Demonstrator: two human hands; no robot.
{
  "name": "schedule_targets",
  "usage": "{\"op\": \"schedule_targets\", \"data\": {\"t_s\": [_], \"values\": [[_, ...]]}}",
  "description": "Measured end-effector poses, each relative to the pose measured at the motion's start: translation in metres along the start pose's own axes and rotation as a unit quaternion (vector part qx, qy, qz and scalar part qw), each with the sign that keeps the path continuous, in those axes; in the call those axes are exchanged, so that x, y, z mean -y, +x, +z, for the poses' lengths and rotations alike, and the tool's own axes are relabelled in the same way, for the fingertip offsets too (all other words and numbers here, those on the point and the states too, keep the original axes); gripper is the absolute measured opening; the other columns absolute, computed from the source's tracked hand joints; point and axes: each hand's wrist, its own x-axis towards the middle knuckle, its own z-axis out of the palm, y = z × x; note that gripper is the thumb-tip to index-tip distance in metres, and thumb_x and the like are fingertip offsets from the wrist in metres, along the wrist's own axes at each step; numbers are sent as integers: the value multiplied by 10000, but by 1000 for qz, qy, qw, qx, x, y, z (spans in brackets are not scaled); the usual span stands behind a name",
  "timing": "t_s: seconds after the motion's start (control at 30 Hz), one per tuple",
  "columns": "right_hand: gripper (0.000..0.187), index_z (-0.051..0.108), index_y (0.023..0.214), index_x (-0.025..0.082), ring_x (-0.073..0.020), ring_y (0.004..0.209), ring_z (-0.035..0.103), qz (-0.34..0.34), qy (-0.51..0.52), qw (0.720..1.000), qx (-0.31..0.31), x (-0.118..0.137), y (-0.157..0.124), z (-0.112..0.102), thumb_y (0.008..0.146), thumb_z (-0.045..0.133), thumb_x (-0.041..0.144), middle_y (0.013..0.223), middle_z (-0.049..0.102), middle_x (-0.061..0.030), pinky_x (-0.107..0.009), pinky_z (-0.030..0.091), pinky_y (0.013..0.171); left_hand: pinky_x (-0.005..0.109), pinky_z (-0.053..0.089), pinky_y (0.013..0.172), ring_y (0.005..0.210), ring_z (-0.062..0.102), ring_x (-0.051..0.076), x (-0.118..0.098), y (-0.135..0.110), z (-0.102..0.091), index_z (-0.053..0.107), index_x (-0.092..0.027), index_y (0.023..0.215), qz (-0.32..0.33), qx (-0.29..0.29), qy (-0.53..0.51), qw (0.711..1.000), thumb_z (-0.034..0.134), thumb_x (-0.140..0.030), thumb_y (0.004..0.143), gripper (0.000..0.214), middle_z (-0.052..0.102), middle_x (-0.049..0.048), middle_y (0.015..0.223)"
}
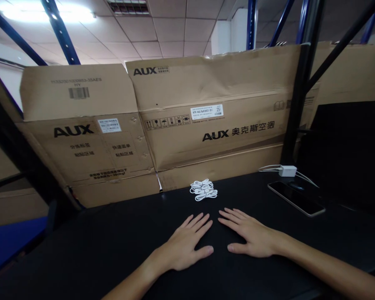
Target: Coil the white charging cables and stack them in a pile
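Observation:
Palm down on the black tabletop (118, 250), my left hand (187, 243) lies flat with its fingers spread and holds nothing. My right hand (248, 233) rests flat just to its right, fingers apart and also without anything in it. A narrow gap separates the two hands. Beyond the fingertips, close to the cardboard, sit bundled white cables (203, 190), coiled and tied with dark ties. Neither hand touches them.
A smartphone (295, 198) with a dark screen lies at the right, near a white charger (288, 171) with white cords. Cardboard sheets (218, 112) marked AUX stand along the back edge. Black frame posts (295, 96) rise at the right and left.

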Motion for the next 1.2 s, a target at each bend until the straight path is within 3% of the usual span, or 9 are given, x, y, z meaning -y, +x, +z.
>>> {"op": "schedule_targets", "data": {"t_s": [1.2], "values": [[745,218,1429,260,-249,1382,78,8,0,1000,4,2,0,-1,822,409,647,1508,110,-44,-455,81,1126,495,125,1116,1377,122,251,-1,-1,-1,131,-319,1433,-1,1,-13,1000,350,-593,886,650,122,16,1501]]}}
